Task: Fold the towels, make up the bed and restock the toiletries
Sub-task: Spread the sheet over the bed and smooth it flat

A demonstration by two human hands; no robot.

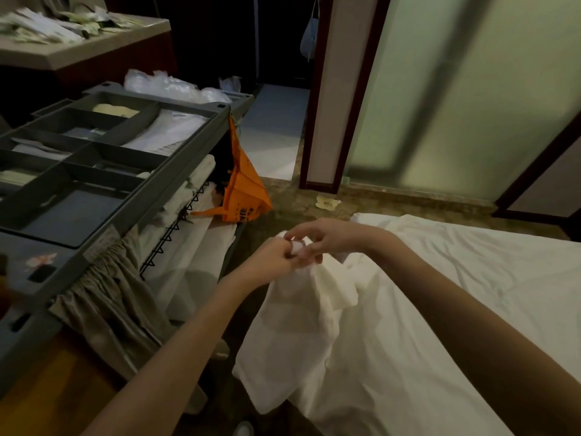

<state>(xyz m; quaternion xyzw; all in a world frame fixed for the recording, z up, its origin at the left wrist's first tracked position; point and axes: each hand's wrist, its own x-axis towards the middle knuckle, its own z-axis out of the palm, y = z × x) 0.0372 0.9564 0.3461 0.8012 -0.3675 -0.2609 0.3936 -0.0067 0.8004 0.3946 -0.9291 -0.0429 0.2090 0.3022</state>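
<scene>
1. A counter (94, 48) at the far left carries a heap of pale packets (47, 26).
2. Below it stands a grey housekeeping cart (176, 171). Its top tray is split into compartments: one rear compartment holds a yellowish pad (114, 111), and the one to its right holds clear-wrapped white items (169, 133).
3. Crumpled clear plastic bags (169, 86) lie at the cart's far end.
4. A gathered beige curtain (113, 303) hangs from the cart's near side, with a black wire rack (176, 225) and folded white linen (188, 247) just beside it.
5. An orange bag (242, 190) with dark printing hangs off the cart's far right corner, down toward the floor.
6. The left hand (276, 256) is curled tight, gripping a bunched corner of the white sheet (314, 325). The sheet hangs down from the hands, over the bed edge.
7. The right hand (317, 237) meets the left, touching it, and its fingertips pinch the same bunched corner.
8. The bed (487, 294), under wrinkled white linen, fills the lower right.
9. A scrap of pale litter (327, 202) lies on the floor beyond the bed, near a dark-framed door post (333, 89).
10. Frosted glass panels (456, 89) stand at the right.
</scene>
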